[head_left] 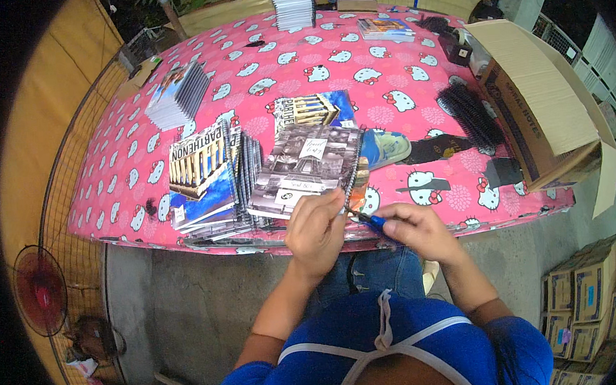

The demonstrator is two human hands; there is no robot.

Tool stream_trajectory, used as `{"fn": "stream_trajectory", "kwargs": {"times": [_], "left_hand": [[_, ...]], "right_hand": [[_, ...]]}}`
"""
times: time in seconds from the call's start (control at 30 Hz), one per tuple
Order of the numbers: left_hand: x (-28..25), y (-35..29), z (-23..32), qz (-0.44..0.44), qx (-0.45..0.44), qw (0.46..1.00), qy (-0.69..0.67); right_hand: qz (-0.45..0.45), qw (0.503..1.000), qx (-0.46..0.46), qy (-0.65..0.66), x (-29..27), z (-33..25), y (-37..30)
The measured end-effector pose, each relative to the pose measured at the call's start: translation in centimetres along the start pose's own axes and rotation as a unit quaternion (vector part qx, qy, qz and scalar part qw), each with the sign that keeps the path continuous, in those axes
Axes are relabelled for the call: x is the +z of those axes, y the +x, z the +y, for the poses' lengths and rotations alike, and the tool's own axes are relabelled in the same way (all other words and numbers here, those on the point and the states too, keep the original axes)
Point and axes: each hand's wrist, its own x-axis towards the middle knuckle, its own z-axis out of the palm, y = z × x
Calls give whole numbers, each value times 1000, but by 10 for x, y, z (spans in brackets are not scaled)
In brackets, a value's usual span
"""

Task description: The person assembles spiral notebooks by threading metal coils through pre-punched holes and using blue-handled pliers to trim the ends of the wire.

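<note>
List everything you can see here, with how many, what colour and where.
Tablecloth: one, pink with white cat faces, over the table.
Spiral notebooks: several stacks, blue and grey covers, spread over the table.
Spiral coils: one heap, black, right of the table.
Cardboard box: one large, brown, right edge of the table.
Small boxes: stacked, brown, lower right on the floor.
Fan: one, red, lower left.
Left hand: on a notebook's spiral corner.
Right hand: holds a blue-handled tool.

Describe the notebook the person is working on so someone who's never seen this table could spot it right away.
On the pink cartoon-cat tablecloth, look at the near edge, just above the left hand and right hand. The notebook there has a grey black-and-white cover, unlike the blue and yellow covers stacked to its left.
</note>
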Motion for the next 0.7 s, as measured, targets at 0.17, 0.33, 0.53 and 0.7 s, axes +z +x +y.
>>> {"fn": "stream_trajectory", "kwargs": {"times": [0.17,0.33,0.53,0.7], "left_hand": [[-5,14,-16,41,43,997,44],[-71,70,-66,401,40,913,64],[-140,6,-134,479,-194,850,98],[-159,-23,-152,410,-269,860,143]], "right_hand": [[31,988,34,149,5,13,8],[351,824,-51,-441,-70,38,3],[362,749,-74,-550,-110,76,15],[328,802,-48,-497,-132,25,145]]}}
